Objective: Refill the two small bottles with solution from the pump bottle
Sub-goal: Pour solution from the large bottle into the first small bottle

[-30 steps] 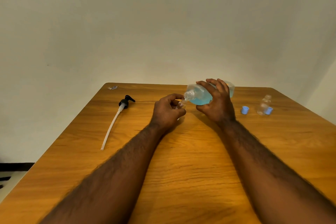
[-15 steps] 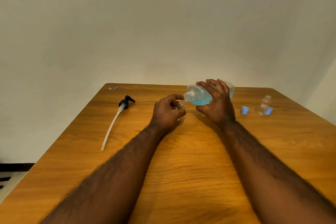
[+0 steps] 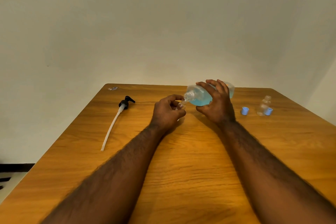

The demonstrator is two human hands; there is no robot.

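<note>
My right hand (image 3: 217,104) grips the clear pump bottle (image 3: 200,96), which holds blue solution and is tipped on its side with its open neck pointing left and down. The neck meets the mouth of a small clear bottle (image 3: 180,106) that my left hand (image 3: 166,113) holds; most of that small bottle is hidden by my fingers. A second small clear bottle (image 3: 263,105) stands uncapped at the right of the table. Two blue caps lie beside it, one (image 3: 245,110) to its left and one (image 3: 269,111) against its base.
The black pump head with its long white tube (image 3: 116,120) lies on the left of the wooden table (image 3: 190,160). A small scrap (image 3: 112,88) sits near the far left corner. A plain wall rises behind the table.
</note>
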